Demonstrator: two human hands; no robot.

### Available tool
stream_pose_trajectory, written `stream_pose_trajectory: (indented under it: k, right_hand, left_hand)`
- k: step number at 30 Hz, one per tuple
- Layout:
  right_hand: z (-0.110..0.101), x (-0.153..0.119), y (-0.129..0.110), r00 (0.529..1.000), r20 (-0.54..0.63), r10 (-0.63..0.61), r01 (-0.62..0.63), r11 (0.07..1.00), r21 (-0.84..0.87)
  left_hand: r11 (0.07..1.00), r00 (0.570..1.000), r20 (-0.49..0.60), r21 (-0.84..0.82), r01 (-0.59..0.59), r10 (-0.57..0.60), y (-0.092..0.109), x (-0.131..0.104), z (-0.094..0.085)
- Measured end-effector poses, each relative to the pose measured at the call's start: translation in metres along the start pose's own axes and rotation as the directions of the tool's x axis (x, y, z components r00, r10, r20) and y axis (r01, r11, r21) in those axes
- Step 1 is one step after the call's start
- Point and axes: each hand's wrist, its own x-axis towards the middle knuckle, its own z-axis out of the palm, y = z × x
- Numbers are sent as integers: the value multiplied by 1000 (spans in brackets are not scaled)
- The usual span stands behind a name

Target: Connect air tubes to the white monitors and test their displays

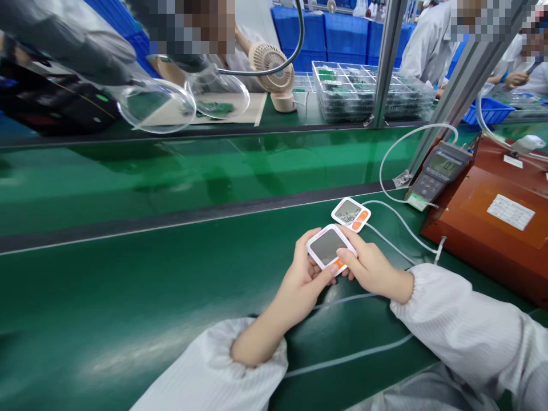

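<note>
A white device (329,245) with a blank grey screen and orange buttons is held between both hands above the green bench. My left hand (302,277) grips its left and lower side, the thumb near the orange buttons. Around the right side is my right hand (366,262), its thumb on the lower right of the device's front. Just behind lies a second white device (351,214) with orange buttons, its display showing digits. Thin pale tubes run from beside it toward an orange-brown box (488,222).
A handheld meter (440,171) leans against the box. Tubes cross the green bench (128,297) near my forearms. Beyond the dark rail are a green strip (205,165), a beige fan (274,71), clear trays (355,91), metal posts and other people in white clothing.
</note>
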Motion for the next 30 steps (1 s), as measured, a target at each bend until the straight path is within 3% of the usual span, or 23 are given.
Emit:
stream_pose_trajectory:
  k: [30]
  right_hand:
    - [0, 1, 3, 1000, 0, 6, -6, 1000, -15]
  left_hand:
    - [1000, 1000, -5, 14, -1, 1, 3, -1, 1]
